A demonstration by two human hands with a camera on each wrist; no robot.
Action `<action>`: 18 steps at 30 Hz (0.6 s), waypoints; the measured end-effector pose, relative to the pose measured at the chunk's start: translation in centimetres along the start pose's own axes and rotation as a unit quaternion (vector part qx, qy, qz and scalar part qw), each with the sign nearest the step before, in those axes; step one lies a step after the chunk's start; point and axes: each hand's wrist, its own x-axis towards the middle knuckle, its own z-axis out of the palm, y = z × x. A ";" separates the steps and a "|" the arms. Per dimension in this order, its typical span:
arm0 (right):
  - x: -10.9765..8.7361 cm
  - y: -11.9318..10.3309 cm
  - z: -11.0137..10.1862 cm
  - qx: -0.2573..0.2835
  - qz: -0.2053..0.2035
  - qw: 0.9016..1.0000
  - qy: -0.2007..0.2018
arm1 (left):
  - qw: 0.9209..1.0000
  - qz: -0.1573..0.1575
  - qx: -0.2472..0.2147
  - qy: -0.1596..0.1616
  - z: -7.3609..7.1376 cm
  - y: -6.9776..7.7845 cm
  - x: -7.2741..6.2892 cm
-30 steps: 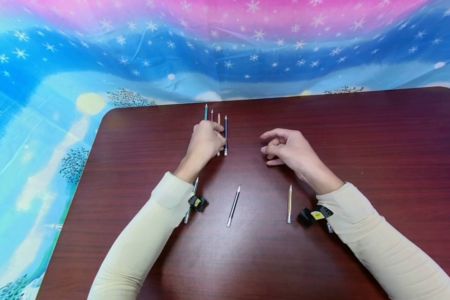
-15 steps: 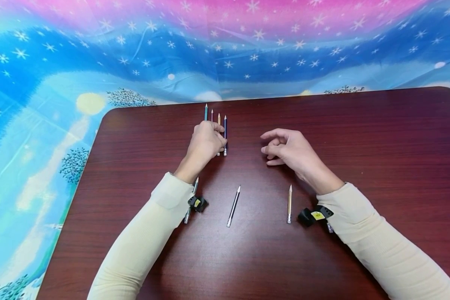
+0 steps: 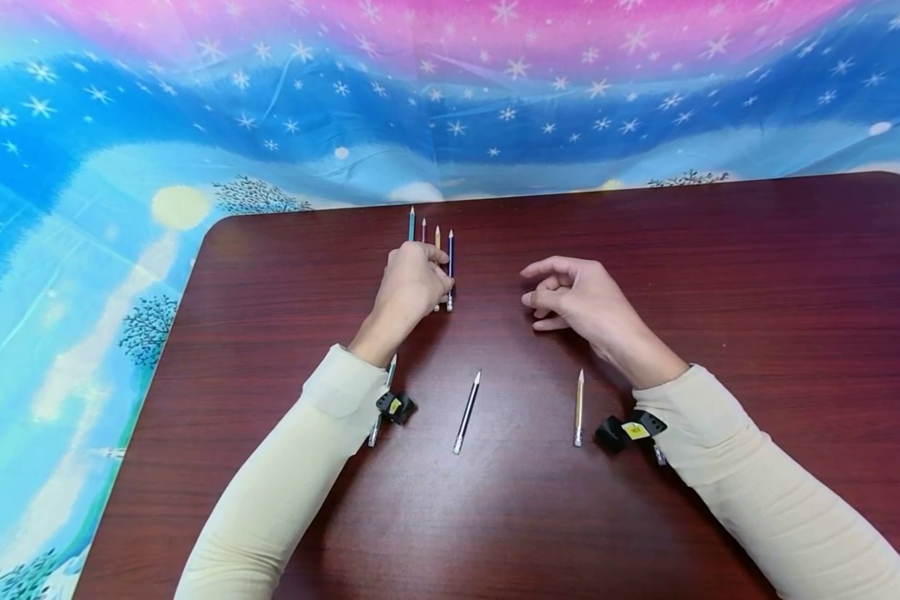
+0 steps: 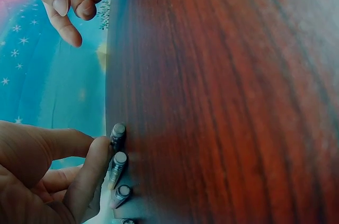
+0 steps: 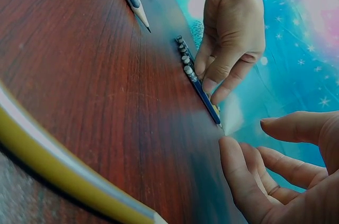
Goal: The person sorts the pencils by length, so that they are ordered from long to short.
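My left hand (image 3: 411, 279) bends over a row of pencils at the table's far left side. Its thumb and index fingertips pinch at the dark blue pencil (image 3: 451, 265), the rightmost of the row. Left of that one lie a yellow pencil (image 3: 438, 238), a dark red pencil (image 3: 423, 230) and a teal pencil (image 3: 412, 223), their middles hidden under the hand. In the left wrist view their eraser ends line up beside the fingers. My right hand (image 3: 577, 300) hovers to the right, fingers loosely bent and holding nothing.
Nearer me on the brown table (image 3: 757, 317) lie a black pencil (image 3: 468, 412) and a gold pencil (image 3: 579, 408). Another pencil (image 3: 375, 432) is partly hidden by the left sleeve, and a pencil end (image 3: 659, 456) shows beside the right sleeve. A snowflake-patterned cloth (image 3: 495, 108) hangs behind.
The dark blue pencil has shifted very slightly left toward the yellow one, with the left fingertips at it. The right hand has stayed in place.
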 end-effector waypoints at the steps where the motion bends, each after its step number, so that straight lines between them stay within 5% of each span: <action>1: 0.0 0.0 0.0 0.000 0.000 1.000 0.000 | 1.000 -0.001 0.000 0.000 0.0 0.0 0.0; 18: 0.0 -0.1 0.1 0.005 0.003 1.000 -0.002 | 1.000 0.008 0.012 0.005 -0.4 0.1 -0.3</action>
